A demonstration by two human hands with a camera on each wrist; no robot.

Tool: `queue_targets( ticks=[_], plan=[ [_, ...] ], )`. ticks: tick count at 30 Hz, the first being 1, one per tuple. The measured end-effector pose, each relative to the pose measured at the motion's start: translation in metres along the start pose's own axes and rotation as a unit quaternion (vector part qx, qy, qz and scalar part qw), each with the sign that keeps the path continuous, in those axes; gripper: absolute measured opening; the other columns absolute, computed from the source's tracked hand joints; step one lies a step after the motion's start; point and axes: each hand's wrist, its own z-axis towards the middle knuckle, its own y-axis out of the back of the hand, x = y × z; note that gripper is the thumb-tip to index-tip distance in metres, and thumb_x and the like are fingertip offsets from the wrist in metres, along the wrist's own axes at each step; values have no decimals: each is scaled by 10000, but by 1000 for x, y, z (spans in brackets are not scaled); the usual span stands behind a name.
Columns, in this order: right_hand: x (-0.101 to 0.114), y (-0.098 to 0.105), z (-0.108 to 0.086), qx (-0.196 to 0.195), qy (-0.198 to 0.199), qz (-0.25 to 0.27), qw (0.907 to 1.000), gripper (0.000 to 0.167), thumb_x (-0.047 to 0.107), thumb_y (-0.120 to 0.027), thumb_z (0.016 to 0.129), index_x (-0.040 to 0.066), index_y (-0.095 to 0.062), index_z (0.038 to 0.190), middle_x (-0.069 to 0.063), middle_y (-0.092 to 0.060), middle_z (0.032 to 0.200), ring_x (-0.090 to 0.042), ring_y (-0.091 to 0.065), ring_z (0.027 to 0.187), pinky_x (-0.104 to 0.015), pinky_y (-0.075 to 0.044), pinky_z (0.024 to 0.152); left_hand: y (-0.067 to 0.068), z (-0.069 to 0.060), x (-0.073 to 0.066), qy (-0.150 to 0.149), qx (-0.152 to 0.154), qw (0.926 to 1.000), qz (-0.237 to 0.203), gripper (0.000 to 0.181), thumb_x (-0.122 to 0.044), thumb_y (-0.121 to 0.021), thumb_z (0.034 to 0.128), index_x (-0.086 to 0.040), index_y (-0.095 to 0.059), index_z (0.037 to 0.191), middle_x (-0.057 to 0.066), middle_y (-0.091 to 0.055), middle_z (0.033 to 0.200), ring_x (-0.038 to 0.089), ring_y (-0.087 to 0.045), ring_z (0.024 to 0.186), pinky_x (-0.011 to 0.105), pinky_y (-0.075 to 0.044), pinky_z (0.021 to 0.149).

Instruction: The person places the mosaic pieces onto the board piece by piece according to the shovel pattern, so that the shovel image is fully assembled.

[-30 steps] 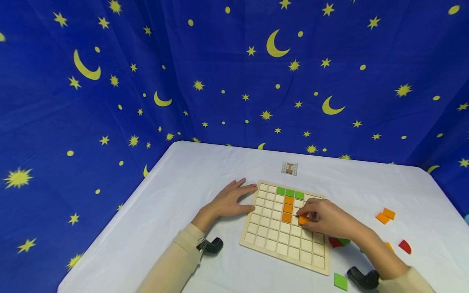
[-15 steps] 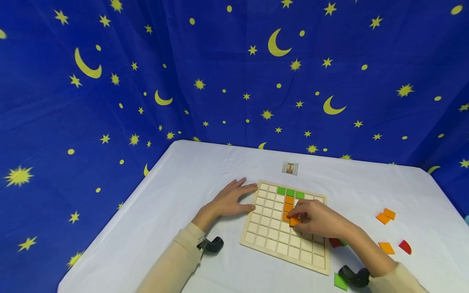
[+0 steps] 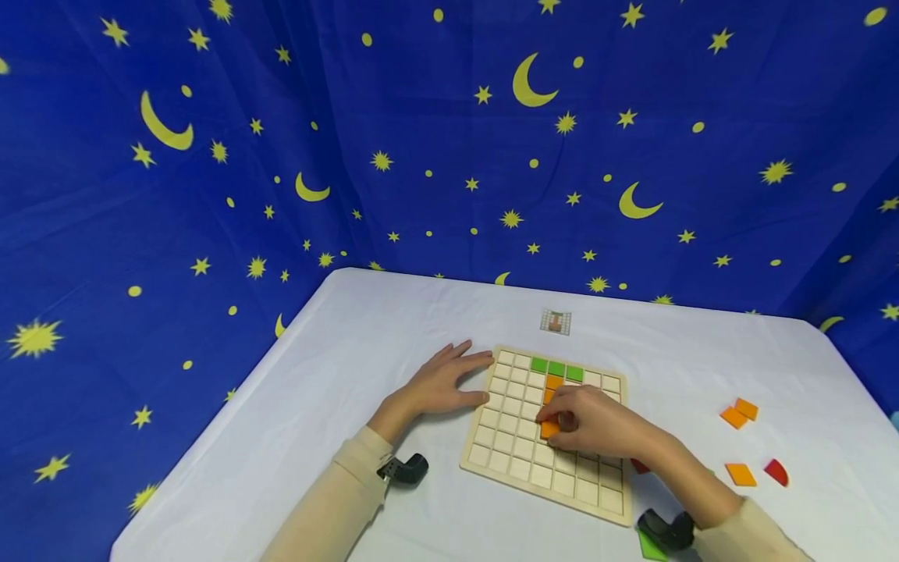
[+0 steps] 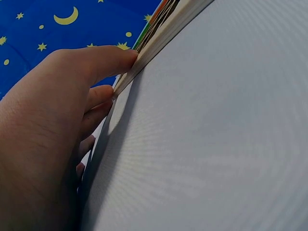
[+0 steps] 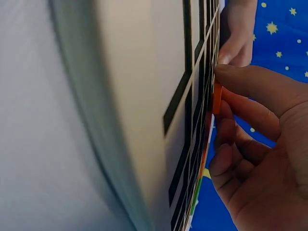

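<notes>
A wooden grid board (image 3: 506, 468) lies on the white table. Three green square tiles (image 3: 556, 369) sit in its far row, and below the middle one runs a column of orange tiles (image 3: 554, 382), partly hidden by my right hand. That right hand (image 3: 600, 421) pinches another orange square tile (image 3: 549, 430) between thumb and fingers, low over the column's near end. In the right wrist view the held tile (image 5: 217, 98) shows edge-on at the board's surface. My left hand (image 3: 442, 384) has its fingers spread, with thumb and fingertips touching the board's left edge.
Loose orange tiles (image 3: 734, 418) lie right of the board, along with another orange tile (image 3: 740, 474) and a red quarter-round piece (image 3: 776, 472). A green piece (image 3: 652, 546) is partly under the right wrist camera (image 3: 666, 531). Beyond the board lies a small pattern card (image 3: 556, 321).
My right hand has moved left across the board with the orange tile, from right of the orange column to its near end. The left hand has stayed in place.
</notes>
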Motion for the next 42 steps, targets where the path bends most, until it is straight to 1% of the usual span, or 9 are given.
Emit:
queue_targets(
  ticks=[6, 9, 13, 15, 22, 29, 36, 42],
  plan=[
    [0, -1, 1, -110, 292, -151, 9994, 226, 272, -771, 825, 210, -734, 1039, 121, -563, 842, -60, -505, 684, -222, -433, 607, 1, 1, 1, 31, -7, 10000, 15, 693, -597, -557, 881, -272, -410, 1476, -142, -336, 1509, 203, -124, 1447, 388, -55, 1173],
    [0, 0, 0, -80, 223, -188, 9995, 235, 275, -771, 823, 217, -733, 1047, 128, -566, 854, -68, -508, 696, -227, -432, 613, 0, 1, 2, 25, -36, 10000, -10, 692, -597, -559, 879, -276, -412, 1474, -142, -339, 1507, 202, -127, 1446, 385, -54, 1173],
    [0, 1, -3, 29, -26, -175, 9998, 254, 268, -771, 817, 230, -733, 1065, 142, -569, 848, -67, -509, 693, -231, -432, 611, -1, 1, 2, -26, -58, 10000, -12, 695, -602, -555, 879, -270, -415, 1474, -139, -341, 1507, 210, -133, 1445, 392, -61, 1174],
    [-1, 1, -4, 36, -80, -179, 9998, 260, 270, -773, 816, 232, -735, 1070, 147, -568, 840, -62, -504, 688, -233, -429, 608, -1, 1, 2, -33, -61, 10000, 1, 697, -603, -554, 878, -270, -415, 1473, -140, -341, 1506, 211, -135, 1445, 393, -63, 1174],
    [-1, -1, -2, -26, 21, -192, 9998, 241, 286, -765, 829, 240, -732, 1063, 151, -565, 848, -70, -508, 694, -237, -417, 619, 0, 0, 1, -27, -57, 10000, -14, 698, -600, -557, 878, -266, -414, 1474, -148, -339, 1504, 210, -132, 1445, 386, -59, 1174],
    [-1, 0, -4, -16, 28, -100, 9999, 236, 271, -770, 826, 235, -737, 1057, 160, -586, 872, -67, -521, 709, -236, -439, 632, 0, 1, 0, -24, -31, 10000, 13, 698, -607, -557, 877, -268, -419, 1472, -154, -342, 1502, 204, -131, 1445, 383, -62, 1174],
    [-3, 4, -11, 12, -161, 345, 9993, 244, 248, -768, 831, 233, -732, 1072, 157, -622, 914, -83, -553, 751, -245, -491, 646, -2, 1, 0, -40, -27, 10000, 26, 696, -596, -563, 877, -260, -422, 1471, -145, -347, 1500, 215, -142, 1444, 399, -68, 1174],
    [-14, 12, -23, -151, -195, 1002, 9947, 245, 240, -743, 860, 200, -716, 1101, 74, -653, 951, -104, -560, 734, -250, -510, 612, -1, 0, 1, 2, -31, 10000, 33, 695, -601, -557, 877, -269, -420, 1471, -147, -344, 1502, 205, -137, 1445, 376, -60, 1173]
  ],
)
